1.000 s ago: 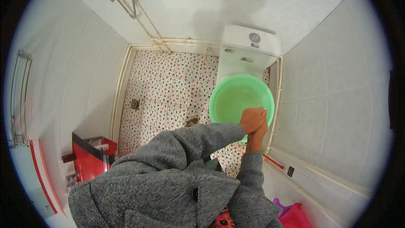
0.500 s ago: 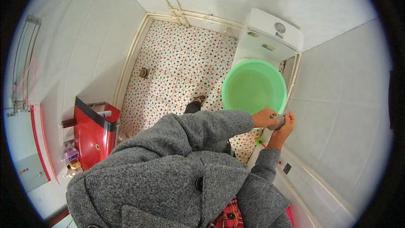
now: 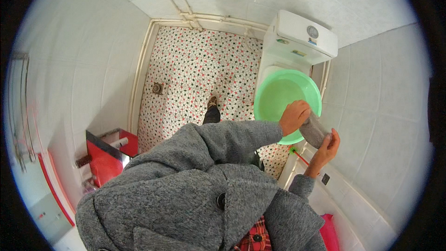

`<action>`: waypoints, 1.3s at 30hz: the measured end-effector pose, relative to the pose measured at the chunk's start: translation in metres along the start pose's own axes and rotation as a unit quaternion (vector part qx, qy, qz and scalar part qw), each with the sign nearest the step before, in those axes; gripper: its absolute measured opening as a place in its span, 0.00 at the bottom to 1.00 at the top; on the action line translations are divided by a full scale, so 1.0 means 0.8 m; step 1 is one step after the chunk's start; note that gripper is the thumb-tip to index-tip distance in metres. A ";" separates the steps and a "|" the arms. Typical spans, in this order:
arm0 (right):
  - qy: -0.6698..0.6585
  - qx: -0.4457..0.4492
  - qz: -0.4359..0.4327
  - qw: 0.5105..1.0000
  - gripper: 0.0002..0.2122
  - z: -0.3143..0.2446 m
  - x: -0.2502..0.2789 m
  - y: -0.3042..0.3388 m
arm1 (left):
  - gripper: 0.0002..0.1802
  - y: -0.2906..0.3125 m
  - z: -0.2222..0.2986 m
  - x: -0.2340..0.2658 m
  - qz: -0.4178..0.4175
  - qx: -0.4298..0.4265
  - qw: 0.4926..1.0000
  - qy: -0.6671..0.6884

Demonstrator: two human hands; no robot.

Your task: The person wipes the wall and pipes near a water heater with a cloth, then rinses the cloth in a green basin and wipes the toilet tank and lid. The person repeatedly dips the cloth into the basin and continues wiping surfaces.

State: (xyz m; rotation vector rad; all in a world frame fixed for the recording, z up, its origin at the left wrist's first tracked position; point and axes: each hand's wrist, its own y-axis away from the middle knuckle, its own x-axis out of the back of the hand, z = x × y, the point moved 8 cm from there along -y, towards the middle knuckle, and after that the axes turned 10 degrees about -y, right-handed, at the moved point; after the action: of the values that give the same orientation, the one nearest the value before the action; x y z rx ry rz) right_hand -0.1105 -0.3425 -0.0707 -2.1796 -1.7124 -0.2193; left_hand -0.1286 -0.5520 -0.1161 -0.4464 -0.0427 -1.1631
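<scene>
A small grey cloth [image 3: 314, 131], perhaps a sock, stretches between my two hands at the near right edge of a light green basin [image 3: 264, 94]. My left hand [image 3: 294, 116] is closed on its upper left end, over the basin's rim. Closed on the lower right end is my right hand [image 3: 324, 152], just outside the basin. The basin sits on the toilet in front of its tank and holds some water. Parts of my fingers are hidden behind the cloth.
Behind the basin stands the white toilet tank [image 3: 306, 35]. A brush [image 3: 302, 159] with green bristles and a red handle is below my hands. Pipes run along the walls. A red corner unit [image 3: 104, 165] is at left; the speckled floor has a drain [image 3: 157, 88].
The cloth was bunched between my hands and is now stretched out. My hands have moved apart, the right one toward the lower right. The view has shifted slightly.
</scene>
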 end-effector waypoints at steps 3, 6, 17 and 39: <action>-0.020 -0.056 -0.081 0.995 0.11 -0.023 -0.042 0.000 | 0.12 -0.088 0.030 0.045 -0.159 -0.077 0.983 0.053; -0.003 -0.062 -0.080 0.995 0.11 -0.072 -0.087 -0.011 | 0.14 -0.148 0.039 0.071 -0.253 -0.096 0.961 0.056; 0.156 -0.055 -0.136 0.977 0.09 -0.145 -0.137 -0.034 | 0.16 -0.235 0.073 0.116 -0.413 -0.243 0.878 -0.012; -0.106 -0.058 0.042 0.992 0.12 -0.047 -0.160 -0.327 | 0.14 -0.511 -0.020 0.014 -0.370 -0.038 0.928 0.000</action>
State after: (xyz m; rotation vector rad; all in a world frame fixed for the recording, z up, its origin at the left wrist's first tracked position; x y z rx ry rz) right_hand -0.3908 -0.4197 -0.0309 -2.4297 -1.7528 -0.0673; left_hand -0.4920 -0.6985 0.0021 -0.5160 -0.1795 -1.9146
